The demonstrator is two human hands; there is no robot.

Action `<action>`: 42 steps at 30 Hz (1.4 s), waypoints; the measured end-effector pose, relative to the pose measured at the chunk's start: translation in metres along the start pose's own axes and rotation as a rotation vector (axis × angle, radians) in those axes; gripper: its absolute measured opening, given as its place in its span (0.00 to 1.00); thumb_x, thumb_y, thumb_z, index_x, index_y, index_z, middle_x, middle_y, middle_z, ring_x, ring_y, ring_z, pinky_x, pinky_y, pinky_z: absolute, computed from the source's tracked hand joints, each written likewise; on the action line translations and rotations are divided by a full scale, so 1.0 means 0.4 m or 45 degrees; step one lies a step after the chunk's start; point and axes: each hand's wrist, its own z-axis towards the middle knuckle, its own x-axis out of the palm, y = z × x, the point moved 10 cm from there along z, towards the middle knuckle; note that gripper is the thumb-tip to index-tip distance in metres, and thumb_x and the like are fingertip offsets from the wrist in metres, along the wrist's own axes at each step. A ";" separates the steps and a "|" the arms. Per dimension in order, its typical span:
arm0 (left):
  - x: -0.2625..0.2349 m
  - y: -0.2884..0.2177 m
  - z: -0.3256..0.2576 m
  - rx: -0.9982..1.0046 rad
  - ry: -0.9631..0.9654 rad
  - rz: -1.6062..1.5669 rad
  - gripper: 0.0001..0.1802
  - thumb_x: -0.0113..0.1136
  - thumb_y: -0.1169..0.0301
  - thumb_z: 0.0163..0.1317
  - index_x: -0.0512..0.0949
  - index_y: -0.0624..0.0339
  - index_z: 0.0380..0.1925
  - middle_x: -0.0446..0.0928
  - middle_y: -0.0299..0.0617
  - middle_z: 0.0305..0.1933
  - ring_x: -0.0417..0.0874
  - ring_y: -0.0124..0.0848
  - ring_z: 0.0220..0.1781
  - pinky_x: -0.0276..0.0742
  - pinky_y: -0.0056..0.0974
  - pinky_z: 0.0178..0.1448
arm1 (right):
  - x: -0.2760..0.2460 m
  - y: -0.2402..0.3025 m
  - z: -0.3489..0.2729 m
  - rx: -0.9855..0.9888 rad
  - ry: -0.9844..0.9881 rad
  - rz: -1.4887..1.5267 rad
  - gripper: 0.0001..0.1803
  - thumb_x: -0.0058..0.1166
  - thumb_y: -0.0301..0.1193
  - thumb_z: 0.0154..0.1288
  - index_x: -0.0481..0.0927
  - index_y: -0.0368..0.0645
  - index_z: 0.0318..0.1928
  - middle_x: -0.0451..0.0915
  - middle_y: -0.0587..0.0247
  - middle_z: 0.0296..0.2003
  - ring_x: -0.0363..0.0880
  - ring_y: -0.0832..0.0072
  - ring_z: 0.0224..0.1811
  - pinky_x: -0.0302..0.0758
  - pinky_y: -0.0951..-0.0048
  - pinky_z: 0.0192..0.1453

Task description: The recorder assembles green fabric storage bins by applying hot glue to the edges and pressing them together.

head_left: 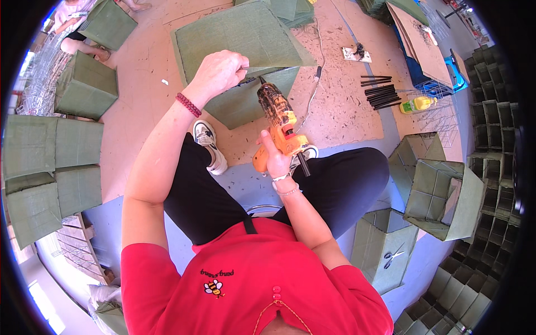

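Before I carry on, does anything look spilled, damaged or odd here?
Yes: the orange glue gun in the right hand has dark, crusty-looking residue over its front, while its rear is mostly orange. Dark flecks also litter the tan surface beyond it, like scattered debris.

The right hand [276, 160] holds an orange glue gun [286, 135].

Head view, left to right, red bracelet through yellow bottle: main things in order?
Red bracelet → left hand → orange glue gun → black sticks → yellow bottle.
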 end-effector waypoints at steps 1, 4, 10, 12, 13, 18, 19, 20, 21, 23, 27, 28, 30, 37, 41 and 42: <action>-0.001 -0.002 0.001 0.005 -0.010 -0.012 0.05 0.53 0.73 0.46 0.71 0.63 0.18 0.73 0.48 0.20 0.76 0.47 0.25 0.70 0.45 0.29 | -0.004 -0.001 0.001 0.000 -0.018 0.023 0.09 0.56 0.30 0.59 0.72 0.40 0.35 0.74 0.69 0.25 0.73 0.81 0.28 0.69 0.78 0.33; -0.006 -0.007 0.004 0.020 -0.045 -0.024 0.05 0.53 0.73 0.46 0.71 0.63 0.18 0.73 0.48 0.20 0.76 0.47 0.25 0.70 0.45 0.29 | -0.010 0.002 0.000 0.013 -0.064 0.043 0.09 0.57 0.29 0.59 0.72 0.40 0.35 0.73 0.69 0.25 0.73 0.81 0.27 0.69 0.78 0.33; -0.002 -0.014 0.014 0.028 -0.046 -0.026 0.05 0.53 0.72 0.46 0.71 0.63 0.18 0.73 0.48 0.20 0.76 0.47 0.25 0.70 0.45 0.29 | -0.020 -0.007 0.007 0.031 -0.053 0.029 0.08 0.56 0.30 0.60 0.72 0.40 0.35 0.74 0.69 0.24 0.73 0.81 0.27 0.69 0.78 0.33; -0.001 -0.015 0.016 0.031 -0.045 -0.011 0.05 0.53 0.72 0.46 0.71 0.63 0.18 0.73 0.48 0.20 0.76 0.47 0.25 0.70 0.45 0.29 | -0.011 -0.007 0.000 0.027 -0.024 0.020 0.08 0.56 0.30 0.60 0.72 0.40 0.35 0.74 0.69 0.24 0.73 0.81 0.27 0.69 0.78 0.33; 0.000 -0.016 0.017 0.034 -0.045 0.003 0.05 0.53 0.72 0.46 0.71 0.63 0.18 0.73 0.48 0.20 0.76 0.47 0.25 0.70 0.45 0.29 | -0.004 -0.007 -0.004 0.022 0.006 0.010 0.08 0.56 0.30 0.60 0.72 0.40 0.35 0.74 0.69 0.24 0.73 0.81 0.27 0.69 0.78 0.33; 0.003 -0.013 0.018 0.015 -0.032 0.006 0.05 0.53 0.72 0.47 0.72 0.62 0.18 0.73 0.47 0.20 0.76 0.46 0.26 0.70 0.45 0.30 | 0.004 -0.011 -0.004 0.007 0.044 -0.022 0.08 0.55 0.29 0.60 0.71 0.39 0.36 0.73 0.68 0.24 0.73 0.80 0.27 0.69 0.77 0.33; 0.004 -0.009 0.018 -0.002 -0.023 -0.004 0.05 0.53 0.72 0.47 0.71 0.62 0.18 0.73 0.47 0.21 0.76 0.46 0.27 0.70 0.45 0.31 | 0.001 -0.008 -0.002 0.005 0.021 0.032 0.08 0.56 0.30 0.60 0.72 0.40 0.34 0.74 0.69 0.24 0.72 0.81 0.27 0.69 0.78 0.32; 0.004 -0.008 0.017 -0.001 -0.024 -0.004 0.05 0.53 0.72 0.47 0.71 0.62 0.18 0.73 0.47 0.21 0.76 0.46 0.27 0.70 0.45 0.31 | 0.000 -0.004 0.000 0.005 0.021 0.031 0.08 0.56 0.30 0.60 0.72 0.40 0.34 0.74 0.69 0.24 0.72 0.81 0.27 0.69 0.78 0.32; 0.003 -0.009 0.017 0.009 -0.029 0.000 0.05 0.53 0.72 0.47 0.72 0.62 0.19 0.73 0.47 0.21 0.76 0.46 0.27 0.70 0.45 0.31 | -0.009 -0.002 0.004 0.021 -0.020 0.024 0.08 0.56 0.30 0.60 0.72 0.40 0.35 0.74 0.69 0.24 0.72 0.82 0.27 0.69 0.78 0.32; 0.006 -0.011 0.017 0.020 -0.035 0.002 0.05 0.53 0.72 0.48 0.72 0.62 0.19 0.73 0.47 0.21 0.76 0.45 0.27 0.71 0.45 0.31 | -0.023 -0.003 0.009 0.036 -0.061 0.016 0.08 0.56 0.29 0.60 0.72 0.41 0.35 0.73 0.69 0.24 0.72 0.82 0.26 0.69 0.78 0.32; 0.009 -0.017 0.026 0.006 -0.046 -0.019 0.05 0.53 0.71 0.49 0.74 0.62 0.21 0.74 0.46 0.21 0.77 0.44 0.27 0.72 0.44 0.32 | -0.027 -0.002 0.012 0.034 -0.061 0.031 0.08 0.56 0.29 0.60 0.71 0.41 0.35 0.73 0.69 0.24 0.72 0.82 0.26 0.69 0.78 0.31; 0.007 -0.022 0.029 0.017 -0.059 -0.018 0.05 0.53 0.71 0.49 0.74 0.62 0.21 0.74 0.46 0.21 0.77 0.44 0.27 0.72 0.44 0.32 | -0.024 0.000 0.011 0.033 -0.042 0.017 0.08 0.56 0.29 0.60 0.71 0.41 0.35 0.73 0.69 0.24 0.72 0.82 0.25 0.69 0.78 0.31; 0.011 -0.027 0.037 0.031 -0.075 -0.024 0.05 0.53 0.72 0.49 0.74 0.62 0.21 0.74 0.45 0.22 0.77 0.44 0.27 0.72 0.44 0.32 | -0.025 -0.003 0.010 0.016 -0.046 0.006 0.08 0.56 0.29 0.60 0.71 0.41 0.35 0.73 0.69 0.24 0.72 0.82 0.25 0.69 0.78 0.31; 0.007 -0.040 0.045 0.034 -0.062 -0.014 0.05 0.53 0.72 0.49 0.75 0.61 0.22 0.75 0.45 0.24 0.77 0.44 0.28 0.72 0.44 0.33 | -0.049 -0.008 0.028 0.029 -0.102 0.026 0.09 0.56 0.30 0.60 0.71 0.41 0.35 0.73 0.69 0.22 0.72 0.81 0.25 0.69 0.78 0.31; 0.011 -0.034 0.046 0.014 -0.056 -0.011 0.05 0.53 0.72 0.49 0.76 0.61 0.23 0.75 0.45 0.25 0.77 0.45 0.29 0.73 0.44 0.34 | -0.052 0.003 0.032 0.013 -0.096 0.019 0.09 0.56 0.30 0.60 0.71 0.41 0.35 0.73 0.69 0.22 0.72 0.81 0.25 0.69 0.77 0.31; 0.013 -0.033 0.046 0.011 -0.051 -0.003 0.05 0.53 0.72 0.49 0.76 0.61 0.23 0.75 0.46 0.25 0.77 0.45 0.30 0.73 0.44 0.34 | -0.052 0.005 0.032 0.035 -0.110 0.009 0.08 0.54 0.30 0.61 0.71 0.40 0.35 0.73 0.68 0.22 0.71 0.80 0.25 0.69 0.76 0.32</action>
